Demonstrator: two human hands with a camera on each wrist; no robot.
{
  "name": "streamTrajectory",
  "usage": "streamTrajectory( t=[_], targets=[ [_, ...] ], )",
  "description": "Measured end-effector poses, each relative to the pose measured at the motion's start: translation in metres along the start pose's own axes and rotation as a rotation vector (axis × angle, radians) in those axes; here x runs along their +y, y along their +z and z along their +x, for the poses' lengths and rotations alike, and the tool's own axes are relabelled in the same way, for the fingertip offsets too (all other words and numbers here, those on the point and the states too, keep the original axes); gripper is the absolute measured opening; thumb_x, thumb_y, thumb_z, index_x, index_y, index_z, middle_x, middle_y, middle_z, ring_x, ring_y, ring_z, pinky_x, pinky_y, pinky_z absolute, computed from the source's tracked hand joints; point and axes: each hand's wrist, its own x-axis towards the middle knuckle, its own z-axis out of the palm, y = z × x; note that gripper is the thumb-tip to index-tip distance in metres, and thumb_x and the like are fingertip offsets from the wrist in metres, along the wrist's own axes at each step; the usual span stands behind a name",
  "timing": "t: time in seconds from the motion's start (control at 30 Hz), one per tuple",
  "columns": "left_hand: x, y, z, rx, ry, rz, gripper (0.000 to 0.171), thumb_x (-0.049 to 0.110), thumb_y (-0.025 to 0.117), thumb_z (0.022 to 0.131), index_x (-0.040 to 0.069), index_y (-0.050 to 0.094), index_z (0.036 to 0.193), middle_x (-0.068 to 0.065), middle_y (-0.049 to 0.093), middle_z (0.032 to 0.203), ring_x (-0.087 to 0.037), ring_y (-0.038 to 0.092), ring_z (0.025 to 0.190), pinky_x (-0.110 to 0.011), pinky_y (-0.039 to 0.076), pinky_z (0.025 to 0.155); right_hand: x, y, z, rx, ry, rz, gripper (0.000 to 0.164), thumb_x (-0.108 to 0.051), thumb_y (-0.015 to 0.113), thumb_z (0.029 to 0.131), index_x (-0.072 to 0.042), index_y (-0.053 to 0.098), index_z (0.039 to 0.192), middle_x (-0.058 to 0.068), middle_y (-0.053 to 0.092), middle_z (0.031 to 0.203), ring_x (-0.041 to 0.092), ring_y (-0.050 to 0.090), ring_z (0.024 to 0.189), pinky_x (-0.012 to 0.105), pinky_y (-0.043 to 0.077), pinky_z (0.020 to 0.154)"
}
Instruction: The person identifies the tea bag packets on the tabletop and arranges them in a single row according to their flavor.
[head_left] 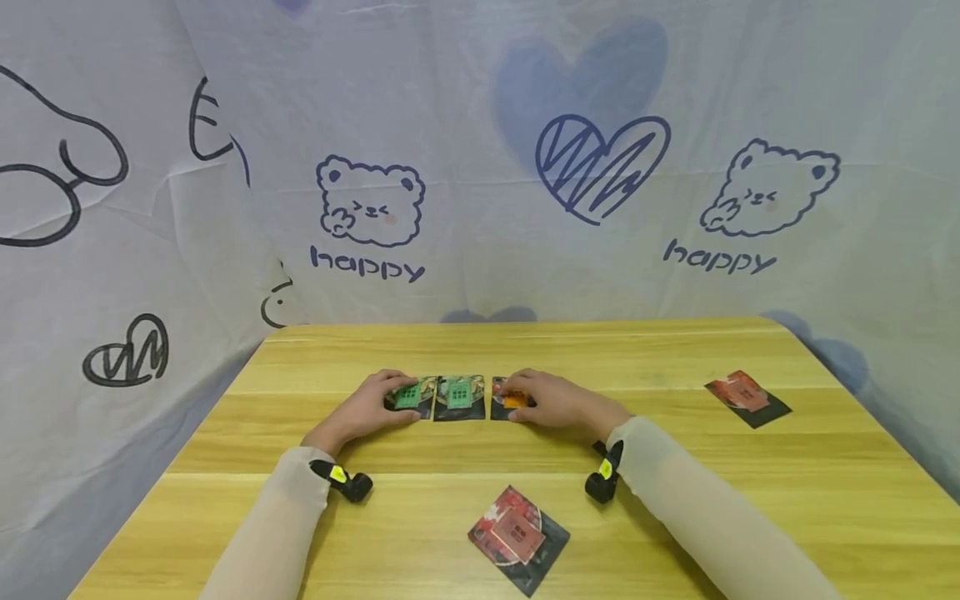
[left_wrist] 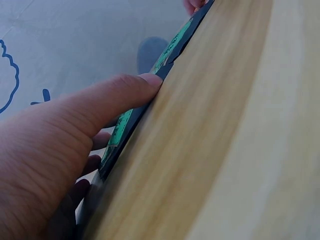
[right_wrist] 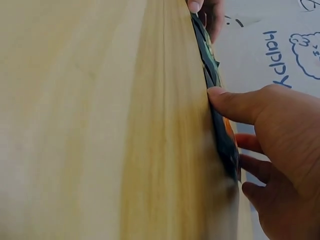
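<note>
Three flat, dark sachets lie in a row on the wooden table. The left green-labelled sachet [head_left: 424, 404] is held by my left hand [head_left: 372, 406], its thumb on the near edge and its fingers at the outer side. A second green-labelled sachet [head_left: 460, 410] sits in the middle, with neither hand on it. At the right end, my right hand [head_left: 553, 402] holds the orange-labelled sachet [head_left: 498, 409] between thumb and fingers, covering part of it. In the right wrist view, the right thumb [right_wrist: 235, 105] touches that sachet's near edge.
One red-labelled sachet [head_left: 519, 540] lies tilted near the front of the table [head_left: 405, 542]. Another red-labelled sachet [head_left: 748, 398] lies askew at the right. A white cloth [head_left: 480, 250] with drawn bears and hearts hangs behind the table.
</note>
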Motion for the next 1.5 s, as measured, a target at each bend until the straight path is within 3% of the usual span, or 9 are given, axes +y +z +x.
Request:
streamTrajectory(
  t=[0.4,0.7,0.87,1.0,1.23,1.5],
  targets=[
    [0.001,0.002,0.002,0.000,-0.005,-0.014,0.071,0.048,0.073,0.085,0.012,0.052,0.143,-0.020,0.039,0.146,-0.042,0.034,0.135,-0.060,0.034,0.104,0.008,-0.003,0.004,-0.029,-0.050,0.025,0.044,-0.032,0.060,0.099,-0.019,0.052,0.140,0.007,0.040,0.149,0.028,0.041,0.134,0.046,0.035,0.109],
    [0.001,0.003,0.002,0.005,0.004,-0.016,0.071,0.048,0.073,0.085,0.012,0.053,0.142,-0.019,0.040,0.145,-0.041,0.035,0.134,-0.060,0.034,0.104,0.007,-0.001,0.007,-0.024,-0.042,0.021,0.044,-0.032,0.060,0.099,-0.021,0.051,0.140,0.006,0.039,0.150,0.027,0.040,0.135,0.046,0.035,0.109],
    [0.001,0.003,0.002,0.004,0.003,-0.022,0.071,0.048,0.073,0.085,0.012,0.053,0.142,-0.019,0.040,0.145,-0.041,0.036,0.134,-0.060,0.035,0.104,0.005,-0.004,0.005,-0.020,-0.037,0.017,0.048,-0.035,0.059,0.099,-0.020,0.050,0.143,0.010,0.032,0.155,0.031,0.033,0.140,0.049,0.030,0.112],
    [0.001,0.003,0.002,0.002,0.000,-0.018,0.071,0.048,0.073,0.085,0.012,0.053,0.142,-0.019,0.040,0.145,-0.041,0.036,0.134,-0.059,0.035,0.104,0.004,-0.010,-0.002,-0.004,-0.018,0.017,0.054,-0.041,0.058,0.099,-0.018,0.047,0.146,0.011,0.028,0.157,0.033,0.027,0.143,0.051,0.027,0.113],
    [0.002,0.001,0.001,0.002,-0.007,-0.018,0.070,0.045,0.074,0.086,0.011,0.052,0.143,-0.019,0.040,0.146,-0.041,0.035,0.134,-0.060,0.034,0.104,0.004,-0.019,-0.018,0.016,-0.021,0.025,0.058,-0.038,0.061,0.097,-0.016,0.045,0.148,0.011,0.035,0.153,0.033,0.033,0.140,0.053,0.030,0.111],
    [0.002,0.000,-0.002,0.004,-0.002,-0.030,0.070,0.047,0.073,0.086,0.011,0.052,0.143,-0.020,0.039,0.145,-0.042,0.035,0.134,-0.060,0.035,0.104,0.009,-0.025,-0.046,0.050,-0.005,0.049,0.069,-0.040,0.067,0.093,-0.017,0.039,0.151,0.009,0.035,0.154,0.033,0.029,0.142,0.055,0.027,0.112]
  ],
)
